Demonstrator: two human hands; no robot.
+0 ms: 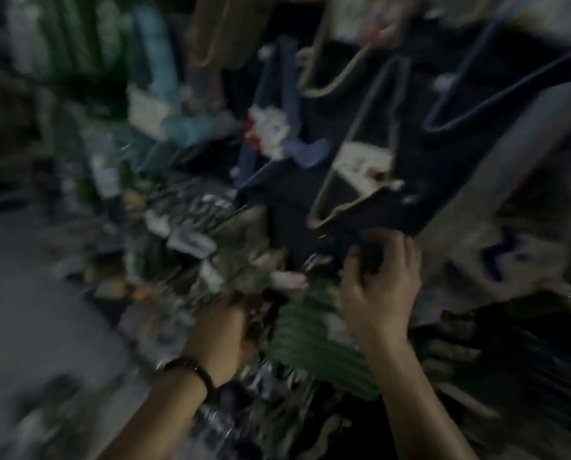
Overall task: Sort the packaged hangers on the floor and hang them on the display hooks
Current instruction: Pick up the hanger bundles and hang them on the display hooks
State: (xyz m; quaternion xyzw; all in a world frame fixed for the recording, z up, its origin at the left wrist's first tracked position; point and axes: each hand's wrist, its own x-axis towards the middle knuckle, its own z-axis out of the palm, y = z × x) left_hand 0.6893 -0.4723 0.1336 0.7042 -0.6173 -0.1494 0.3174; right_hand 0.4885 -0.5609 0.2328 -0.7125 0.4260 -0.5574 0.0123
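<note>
- The head view is heavily motion-blurred, so only coarse shapes read.
- The right hand [380, 287] is raised over the heap. Its fingers [395, 242] are curled over the lower edge of a navy hanger pack [390, 210], with the thumb underneath, gripping it.
- Beige hangers [354, 184] with a pale label show against the front of that pack.
- The left hand [222, 330], with a dark beaded bracelet [194, 370] on the wrist, reaches down into the pile. Its fingers are lost in the blur and clutter, so I cannot tell whether it holds anything.
- A green hanger pack [310, 343] lies between the two forearms, low in the heap.
- Blue hangers [279, 94] with a white label stand behind, upper centre.
- More packaged hangers lie heaped around, and bare grey floor [28, 277] shows at the left.
</note>
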